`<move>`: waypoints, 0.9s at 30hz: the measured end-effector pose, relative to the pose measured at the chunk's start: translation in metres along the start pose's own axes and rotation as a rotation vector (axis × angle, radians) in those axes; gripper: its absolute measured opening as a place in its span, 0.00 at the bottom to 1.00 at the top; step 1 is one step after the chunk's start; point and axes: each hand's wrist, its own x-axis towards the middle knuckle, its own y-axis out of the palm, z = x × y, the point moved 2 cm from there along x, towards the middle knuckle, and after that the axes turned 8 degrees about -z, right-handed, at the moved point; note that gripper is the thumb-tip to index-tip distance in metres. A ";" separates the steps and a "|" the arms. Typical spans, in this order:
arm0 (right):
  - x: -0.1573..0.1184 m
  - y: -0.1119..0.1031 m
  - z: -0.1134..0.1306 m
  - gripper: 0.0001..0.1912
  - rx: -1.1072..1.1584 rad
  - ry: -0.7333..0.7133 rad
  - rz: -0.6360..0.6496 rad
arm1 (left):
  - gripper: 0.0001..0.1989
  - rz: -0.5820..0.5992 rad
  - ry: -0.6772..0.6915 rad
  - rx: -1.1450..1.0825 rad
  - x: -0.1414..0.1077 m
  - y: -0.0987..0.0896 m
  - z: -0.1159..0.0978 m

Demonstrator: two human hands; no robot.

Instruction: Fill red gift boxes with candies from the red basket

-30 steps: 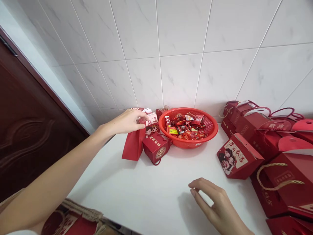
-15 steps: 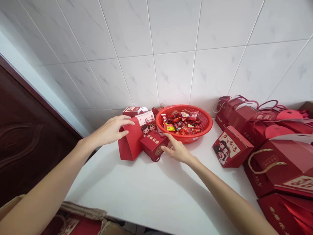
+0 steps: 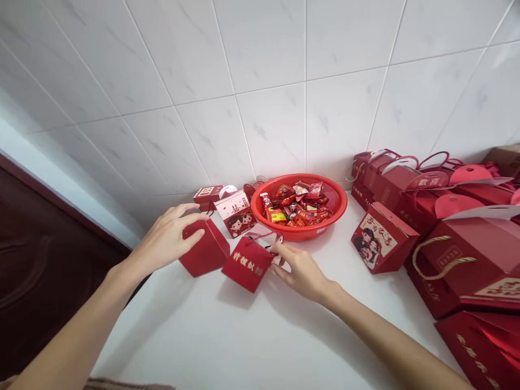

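Note:
My left hand [image 3: 173, 238] curls round the top of a plain-sided red gift box [image 3: 205, 252], fingers at its upper edge and thumb on the near face. The box leans to the left. Between the thumb and fingers of my right hand [image 3: 303, 271] is the edge of a smaller red gift box [image 3: 247, 265] with gold lettering and a cord handle. It tilts, and a pale part of its top shows. Behind them stands a pink-and-red gift box [image 3: 235, 215] printed with a cartoon couple. A red plastic basket [image 3: 300, 234] holds wrapped sweets [image 3: 298, 203].
Another red box [image 3: 207, 196] stands against the tiled wall [image 3: 268, 124]. On the right, a picture-fronted gift box [image 3: 384, 238] stands before several stacked red boxes [image 3: 447, 260] with handles. A dark door [image 3: 49, 271] is on the left. The tabletop [image 3: 244, 341] is white.
My left hand has closed on the plain-sided box, which has shifted left and tilted. My right hand has taken the lettered box by its edge and turned it towards me. The view has shifted slightly.

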 end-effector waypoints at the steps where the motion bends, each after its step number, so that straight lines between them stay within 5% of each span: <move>1: -0.007 -0.006 0.001 0.07 -0.072 -0.056 -0.034 | 0.22 -0.011 0.011 -0.031 0.003 0.000 -0.007; 5: -0.028 -0.025 0.001 0.10 -0.312 -0.231 -0.188 | 0.23 -0.009 0.074 -0.283 0.011 0.005 -0.054; 8: -0.036 -0.033 0.000 0.14 -0.397 -0.303 -0.282 | 0.22 0.137 0.183 -0.452 0.015 0.019 -0.098; 13: -0.046 -0.038 -0.006 0.18 -0.461 -0.342 -0.426 | 0.23 0.294 0.281 -0.372 0.020 0.058 -0.145; 17: -0.054 -0.042 -0.015 0.26 -0.466 -0.341 -0.505 | 0.17 0.198 0.213 -0.333 0.024 0.077 -0.148; 21: -0.057 -0.043 -0.022 0.28 -0.416 -0.306 -0.494 | 0.13 0.148 0.153 -0.334 0.021 0.075 -0.142; 27: -0.059 -0.045 -0.021 0.22 -0.196 -0.140 -0.475 | 0.23 0.219 0.031 -0.315 0.013 0.079 -0.141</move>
